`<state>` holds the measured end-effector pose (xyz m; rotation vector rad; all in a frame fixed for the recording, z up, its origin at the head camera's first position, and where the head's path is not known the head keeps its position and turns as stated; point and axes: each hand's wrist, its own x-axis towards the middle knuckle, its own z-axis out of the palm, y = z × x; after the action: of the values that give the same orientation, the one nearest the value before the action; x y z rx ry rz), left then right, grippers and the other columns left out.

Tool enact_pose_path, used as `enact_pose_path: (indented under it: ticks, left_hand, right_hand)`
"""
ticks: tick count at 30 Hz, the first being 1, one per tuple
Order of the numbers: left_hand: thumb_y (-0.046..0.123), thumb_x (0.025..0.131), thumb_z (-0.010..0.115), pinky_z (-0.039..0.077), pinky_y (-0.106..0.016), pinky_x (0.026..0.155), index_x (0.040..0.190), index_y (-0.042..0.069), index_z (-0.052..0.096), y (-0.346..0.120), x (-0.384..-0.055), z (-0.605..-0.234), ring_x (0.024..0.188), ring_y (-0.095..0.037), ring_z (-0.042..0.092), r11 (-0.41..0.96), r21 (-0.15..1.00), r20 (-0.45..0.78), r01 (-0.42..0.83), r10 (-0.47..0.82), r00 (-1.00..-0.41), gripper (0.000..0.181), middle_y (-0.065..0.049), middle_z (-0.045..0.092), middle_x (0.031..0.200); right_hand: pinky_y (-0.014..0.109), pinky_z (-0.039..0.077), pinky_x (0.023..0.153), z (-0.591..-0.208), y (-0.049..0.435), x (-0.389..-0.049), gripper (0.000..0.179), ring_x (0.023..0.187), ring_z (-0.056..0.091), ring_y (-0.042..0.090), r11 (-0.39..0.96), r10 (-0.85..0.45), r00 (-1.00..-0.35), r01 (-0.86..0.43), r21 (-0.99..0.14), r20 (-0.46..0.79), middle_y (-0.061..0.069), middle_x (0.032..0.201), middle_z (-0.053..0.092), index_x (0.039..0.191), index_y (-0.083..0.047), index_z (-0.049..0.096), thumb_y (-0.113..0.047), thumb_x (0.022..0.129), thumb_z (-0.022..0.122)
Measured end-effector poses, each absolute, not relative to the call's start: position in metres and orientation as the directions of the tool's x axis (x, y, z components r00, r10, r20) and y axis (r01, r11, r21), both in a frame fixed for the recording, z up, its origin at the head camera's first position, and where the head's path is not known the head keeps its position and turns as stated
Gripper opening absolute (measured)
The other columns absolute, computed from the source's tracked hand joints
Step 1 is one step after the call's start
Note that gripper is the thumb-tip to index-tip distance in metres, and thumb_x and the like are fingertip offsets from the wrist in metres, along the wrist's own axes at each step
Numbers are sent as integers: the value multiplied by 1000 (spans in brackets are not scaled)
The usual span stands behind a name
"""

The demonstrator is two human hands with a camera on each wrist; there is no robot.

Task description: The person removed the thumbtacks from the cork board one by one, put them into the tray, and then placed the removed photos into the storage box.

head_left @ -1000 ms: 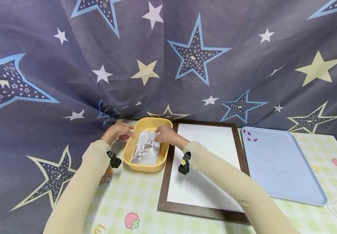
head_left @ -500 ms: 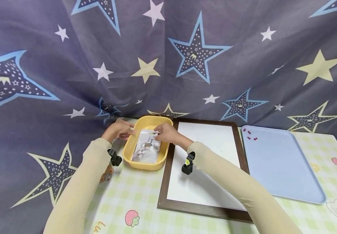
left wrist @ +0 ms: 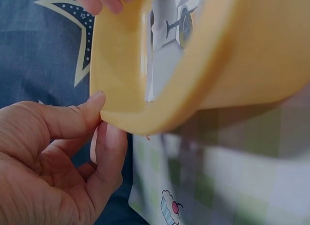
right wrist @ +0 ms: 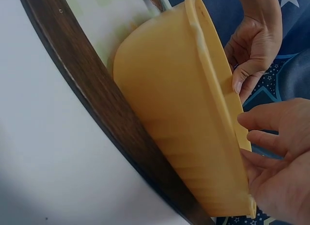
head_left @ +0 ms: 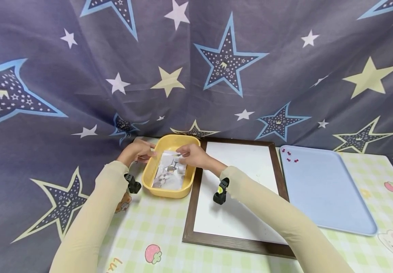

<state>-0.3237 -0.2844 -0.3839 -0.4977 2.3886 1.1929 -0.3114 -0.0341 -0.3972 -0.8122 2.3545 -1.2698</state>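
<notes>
Printed picture sheets [head_left: 169, 172] lie in a yellow plastic basket [head_left: 167, 193]; one shows a glass on a stem. My left hand [head_left: 141, 150] grips the basket's left side. In the left wrist view, the left hand [left wrist: 63, 162] pinches the yellow rim [left wrist: 140, 121] between thumb and fingers. My right hand [head_left: 194, 156] reaches over the basket's right side, fingertips above the upper part of the sheets. The right wrist view has the right hand [right wrist: 283, 152] at the rim with fingers extended and slightly apart; nothing shows between them. The basket wall [right wrist: 179, 104] hides the sheets there.
A white board with a dark wooden frame [head_left: 237, 247] lies right of the basket, under my right forearm. Farther right is a light blue tray [head_left: 326, 193] with several red push pins [head_left: 288, 153]. A star-patterned curtain [head_left: 210, 110] hangs behind the checkered tablecloth [head_left: 172, 235].
My right fingers have shifted slightly left over the sheets, and the right wrist has moved a little right. The left hand keeps its hold on the basket.
</notes>
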Motion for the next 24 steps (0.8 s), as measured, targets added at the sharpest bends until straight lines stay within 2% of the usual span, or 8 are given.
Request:
enact_pose_path:
  ticks: [13,18,24]
  left_hand:
    - [3,97,65,57,-22,60,148,2,52,-281,-322,-383,62,-5,61,557,670,-501,-490,-147,-853,52,8,65,72]
    - [5,99,64,56,-22,62,150,3,50,-281,-320,-385,64,-4,62,551,680,-501,-484,-133,-855,53,10,66,71]
    - [8,100,62,55,-24,64,152,3,46,-283,-316,-386,65,-6,63,553,682,-495,-479,-133,-859,55,6,67,76]
  right_hand:
    - [35,52,107,-395,-25,-312,47,130,59,42,315,-708,-702,-413,-855,78,24,143,59,141,7,56,2,95,64]
    - [34,54,105,-389,-15,-309,43,128,61,42,257,-702,-695,-451,-855,156,25,140,61,138,7,58,2,96,64]
    - [35,55,103,-379,1,-302,41,123,65,35,235,-689,-702,-453,-860,181,22,134,66,139,2,60,0,98,62]
